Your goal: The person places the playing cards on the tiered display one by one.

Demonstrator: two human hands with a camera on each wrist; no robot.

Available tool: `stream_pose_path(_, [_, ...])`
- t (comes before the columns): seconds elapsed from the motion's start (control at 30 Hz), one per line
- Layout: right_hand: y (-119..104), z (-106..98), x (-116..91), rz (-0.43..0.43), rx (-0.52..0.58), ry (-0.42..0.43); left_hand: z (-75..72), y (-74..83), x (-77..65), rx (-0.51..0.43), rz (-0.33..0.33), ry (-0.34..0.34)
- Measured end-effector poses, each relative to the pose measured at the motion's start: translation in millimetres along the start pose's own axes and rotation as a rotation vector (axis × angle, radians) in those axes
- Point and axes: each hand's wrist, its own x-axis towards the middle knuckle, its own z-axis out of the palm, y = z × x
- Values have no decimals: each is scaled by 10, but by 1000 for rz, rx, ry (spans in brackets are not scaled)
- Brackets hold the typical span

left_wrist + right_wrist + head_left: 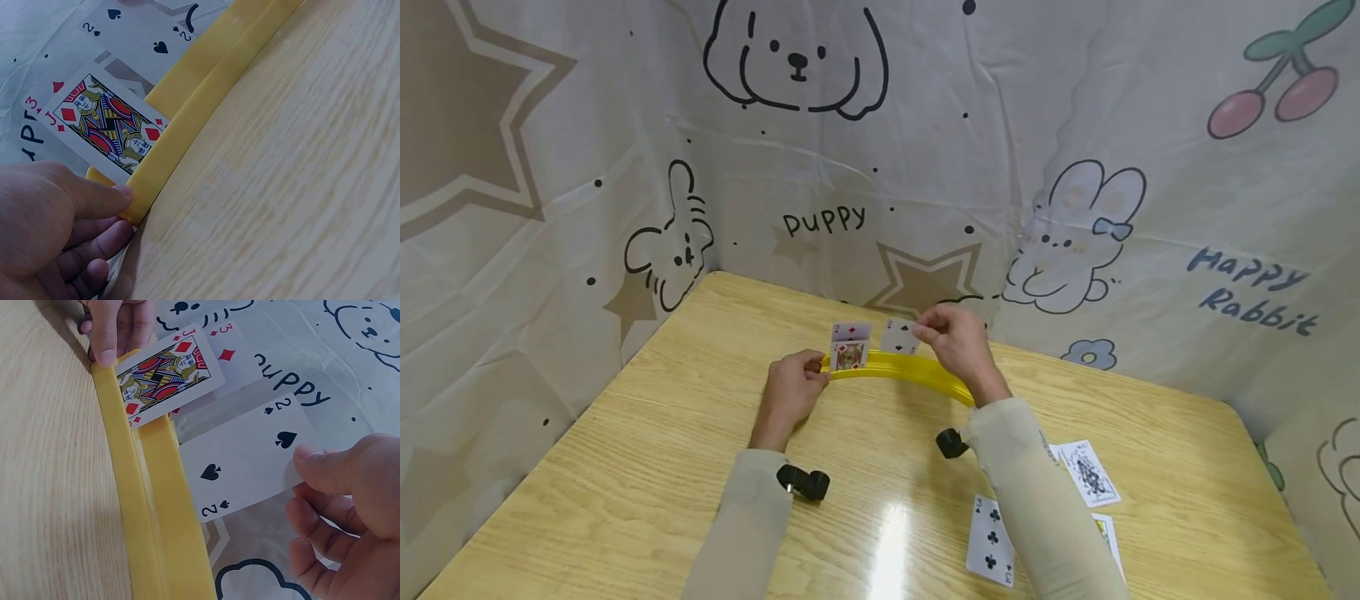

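A right hand [955, 340] pinches the two of spades [897, 337] by its right edge near the center of the frame, as a left hand [792, 390] grips the left end of a curved yellow rack [910, 367]. The card is white with black pips; whether its lower edge sits in the rack is hard to tell. The jack of diamonds [111, 124] partly hides the three of diamonds [235, 364].

From where I stand, three of diamonds [240, 375] mostly hidden behind jack of diamonds [169, 375]. Jack's bottom edge lost in yellow holder [910, 368]. Holder's other end blocked by right sleeve [1045, 508]; same sleeve covers most of a yellow-marked card [1109, 533], can't read it.
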Motion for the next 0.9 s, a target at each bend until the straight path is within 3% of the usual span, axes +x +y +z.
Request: stream_pose_path(0.9, [91, 68, 9, 51, 14, -43, 24, -41, 23, -5, 6, 6])
